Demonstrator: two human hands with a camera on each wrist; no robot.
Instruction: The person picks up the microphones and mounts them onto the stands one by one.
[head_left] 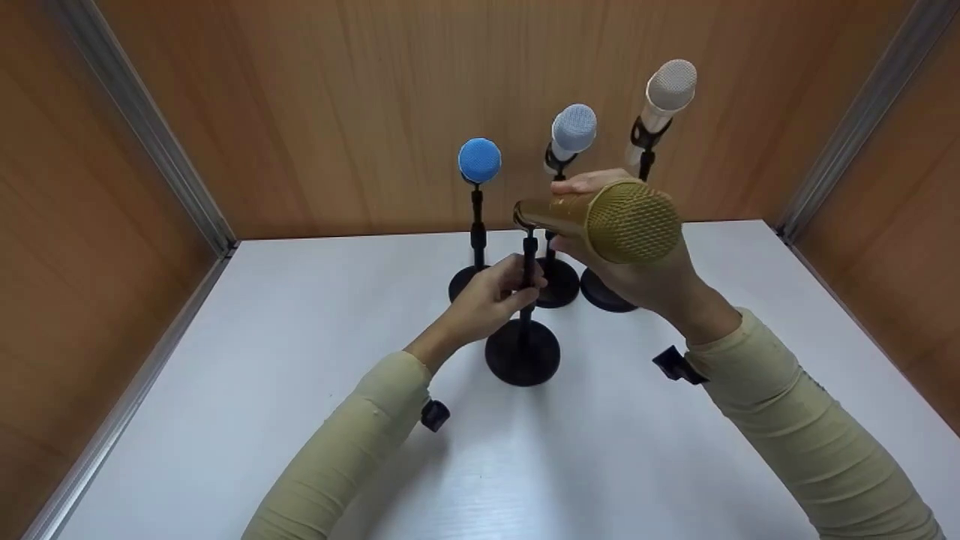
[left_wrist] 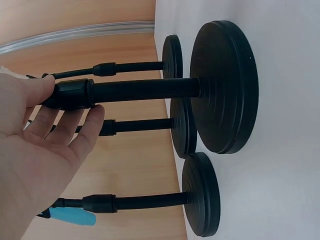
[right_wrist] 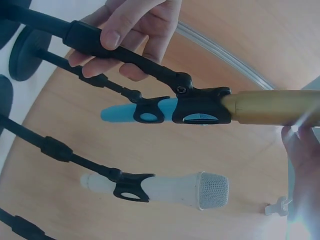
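Observation:
My left hand (head_left: 487, 300) grips the collar on the pole of the front black microphone stand (left_wrist: 145, 90), thumb on one side and fingers on the other. A gold microphone (head_left: 634, 223) is in my right hand (head_left: 649, 281), its mesh head toward the head camera. In the right wrist view its narrow tail meets the open end of the stand's black clip (right_wrist: 200, 102); how deep it sits I cannot tell. The right fingers are partly hidden behind the gold body. The round base (head_left: 523, 354) stands flat on the table.
Behind stand a blue microphone (head_left: 479, 160), a pale blue-white one (head_left: 574, 129) and a white one (head_left: 671, 85), each clipped on a black stand. Their bases are close together near the wooden back wall (head_left: 337, 112). Wooden side panels flank the white table (head_left: 300, 337).

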